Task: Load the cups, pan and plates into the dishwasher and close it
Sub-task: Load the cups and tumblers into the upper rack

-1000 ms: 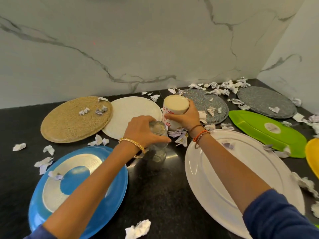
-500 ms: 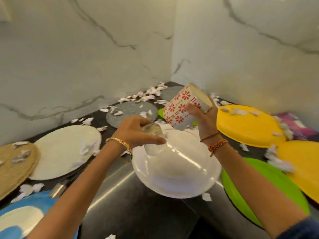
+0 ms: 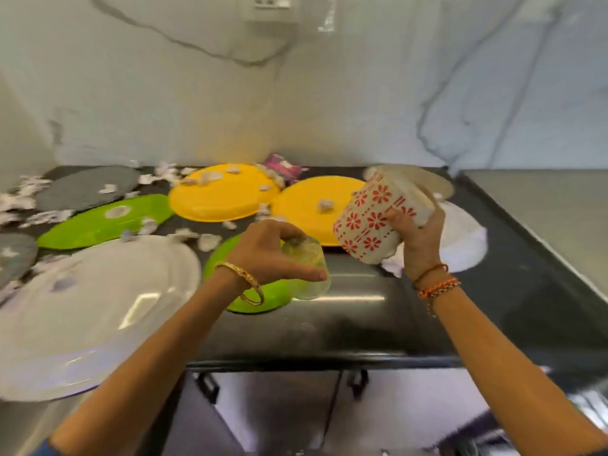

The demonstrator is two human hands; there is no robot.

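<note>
Cabinet doors [image 3: 273, 413] sit nearest, below the dark surface [image 3: 355, 327]. Both forearms reach out over its front edge. Left hand [image 3: 269, 255], gold bangle at wrist, grips a clear glass cup [image 3: 307, 271] from above, fingers curled round it, cup held off the surface. Right hand [image 3: 416, 238], thread bands at wrist, holds a white cup with red flowers [image 3: 371, 222], tilted, fingers wrapped round its far side. Large white plate [image 3: 82, 311] lies at left; round green plate [image 3: 263, 297] under the left hand. Beyond: leaf-shaped green plate [image 3: 102, 222], two yellow plates [image 3: 217, 199], grey plate [image 3: 85, 185], paper scraps [image 3: 23, 202] scattered. Marble wall [image 3: 197, 103] behind. Picture blurred.
</note>
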